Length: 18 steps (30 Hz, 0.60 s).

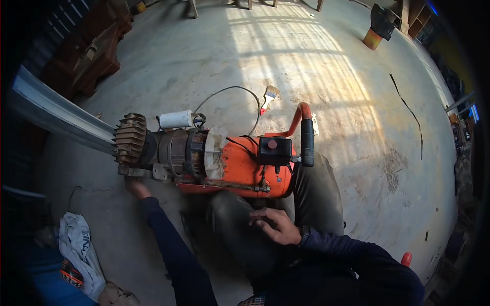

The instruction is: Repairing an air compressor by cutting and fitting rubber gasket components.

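Note:
An air compressor [245,168] with an orange tank lies across in front of my knees. On its left end sits a finned metal pump head [129,137], beside the motor [176,150]. A white cylindrical capacitor [175,119] rests above the motor. On the right are a black switch box [274,151] with a red knob and a bent red handle with a black grip [307,143]. My left hand [137,187] reaches under the pump head, its fingers hidden there. Over my knee, away from the compressor, my right hand [278,226] is open with fingers stretched leftward.
Beyond the compressor, a paintbrush [268,99] lies on the concrete floor near a curved black cable [232,87]. A white sack [76,250] is at lower left. A pale metal post [61,109] stands left of the pump head. A dark strip [408,109] lies far right.

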{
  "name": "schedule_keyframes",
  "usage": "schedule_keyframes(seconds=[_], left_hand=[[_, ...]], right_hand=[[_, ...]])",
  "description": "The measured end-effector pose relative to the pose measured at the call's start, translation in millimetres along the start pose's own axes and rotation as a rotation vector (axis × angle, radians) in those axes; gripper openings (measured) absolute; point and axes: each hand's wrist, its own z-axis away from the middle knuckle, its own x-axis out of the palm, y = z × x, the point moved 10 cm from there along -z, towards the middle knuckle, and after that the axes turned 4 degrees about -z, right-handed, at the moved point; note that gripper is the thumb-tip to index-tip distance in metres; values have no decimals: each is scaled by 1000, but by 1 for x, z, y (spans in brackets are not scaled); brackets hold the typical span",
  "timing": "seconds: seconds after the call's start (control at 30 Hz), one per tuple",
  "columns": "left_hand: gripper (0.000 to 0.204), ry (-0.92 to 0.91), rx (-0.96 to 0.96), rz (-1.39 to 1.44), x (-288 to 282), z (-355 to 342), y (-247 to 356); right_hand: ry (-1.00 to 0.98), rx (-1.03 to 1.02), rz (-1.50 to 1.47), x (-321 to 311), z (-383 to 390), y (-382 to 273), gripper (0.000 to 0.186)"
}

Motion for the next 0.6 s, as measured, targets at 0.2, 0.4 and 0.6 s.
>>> schedule_keyframes(seconds=[0.2, 0.4, 0.6], left_hand=[[17, 31, 621, -463, 99, 248, 256], [14, -152, 638, -605, 169, 256, 249], [16, -157, 579, -796, 164, 262, 222]], right_hand=[[153, 139, -74, -47, 75, 21, 23], [338, 63, -86, -82, 58, 56, 24], [241, 25, 201, -83, 60, 30, 26]])
